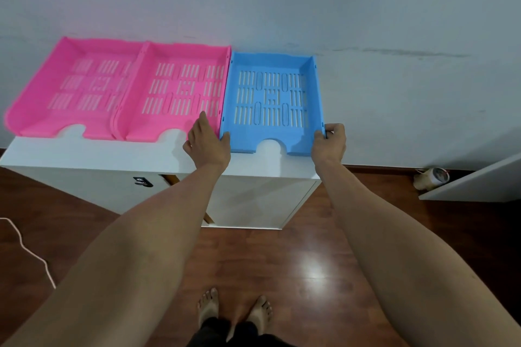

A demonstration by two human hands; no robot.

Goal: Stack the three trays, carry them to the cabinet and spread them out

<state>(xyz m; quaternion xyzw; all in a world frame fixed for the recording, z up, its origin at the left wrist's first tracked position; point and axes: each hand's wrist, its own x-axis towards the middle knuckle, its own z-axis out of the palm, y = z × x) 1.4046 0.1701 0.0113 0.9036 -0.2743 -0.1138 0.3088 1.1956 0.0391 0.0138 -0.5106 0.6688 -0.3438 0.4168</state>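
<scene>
Head view: 3 trays sit side by side on top of the white cabinet (93,155), against the wall (366,8). Far-left pink tray (42,104) and middle pink tray (169,124) touch or slightly overlap; blue tray (282,144) is on the right, just beside the middle one. Left hand (207,144) grips the blue tray's front-left corner, thumb on the rim, fingers reaching up btwn blue and pink. Right hand (329,141) is clenched on the front-right corner. Bare feet (234,310) on wood floor (310,262); white cord (25,248) at left.
</scene>
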